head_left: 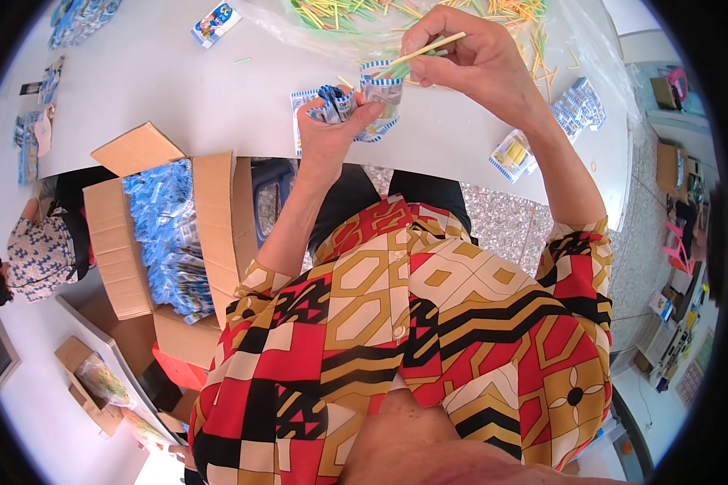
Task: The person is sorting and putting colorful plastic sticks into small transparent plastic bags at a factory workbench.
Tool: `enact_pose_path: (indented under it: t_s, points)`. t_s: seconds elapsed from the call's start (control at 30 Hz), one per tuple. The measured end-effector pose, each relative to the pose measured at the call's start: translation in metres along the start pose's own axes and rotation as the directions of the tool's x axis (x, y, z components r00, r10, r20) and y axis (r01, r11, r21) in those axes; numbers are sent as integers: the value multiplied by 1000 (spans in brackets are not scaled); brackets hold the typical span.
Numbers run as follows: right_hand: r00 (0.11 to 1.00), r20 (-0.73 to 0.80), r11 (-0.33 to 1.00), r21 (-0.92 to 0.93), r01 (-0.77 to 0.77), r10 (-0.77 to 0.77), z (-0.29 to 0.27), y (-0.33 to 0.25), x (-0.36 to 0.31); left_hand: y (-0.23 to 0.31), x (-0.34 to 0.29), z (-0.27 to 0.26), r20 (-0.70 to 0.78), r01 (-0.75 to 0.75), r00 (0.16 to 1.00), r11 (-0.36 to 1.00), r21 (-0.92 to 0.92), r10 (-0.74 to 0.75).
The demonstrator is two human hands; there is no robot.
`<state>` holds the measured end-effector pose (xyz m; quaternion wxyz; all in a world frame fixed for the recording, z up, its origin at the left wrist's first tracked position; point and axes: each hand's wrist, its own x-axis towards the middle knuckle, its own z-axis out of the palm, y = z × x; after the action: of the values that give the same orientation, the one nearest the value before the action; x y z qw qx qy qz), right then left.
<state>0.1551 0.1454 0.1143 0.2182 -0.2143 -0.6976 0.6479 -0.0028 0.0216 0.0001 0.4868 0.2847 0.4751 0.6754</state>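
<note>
Across the pale table (194, 101), thin sticks (344, 16); below, speckled floor (505, 214).

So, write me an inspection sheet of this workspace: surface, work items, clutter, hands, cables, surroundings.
Surface: pale table, partly covered by clear plastic.
Work items: stick pile on the plastic; carton of blue-and-white pouches near the table's edge.
Clutter: stray stick at upper left; filled pouch lying at right.
Hands: left hand grips a bunch of pouches and one open pouch; right hand pinches yellow and green sticks at its mouth.
Cables: nothing seen for certain.
Surroundings: another person at left; speckled floor.
</note>
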Motion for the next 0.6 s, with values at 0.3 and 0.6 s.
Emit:
enact_pose_path:
  t_s: [0.3,0.6]
  points:
    - [998,-21,893,-446,-60,57,-1,-18,5,-1,2,-1,65,-131,991,959,253,118]
    - [645,401,563,-316,764,-651,-6,-7,21,2,2,5,54,-94,995,975,200,85]
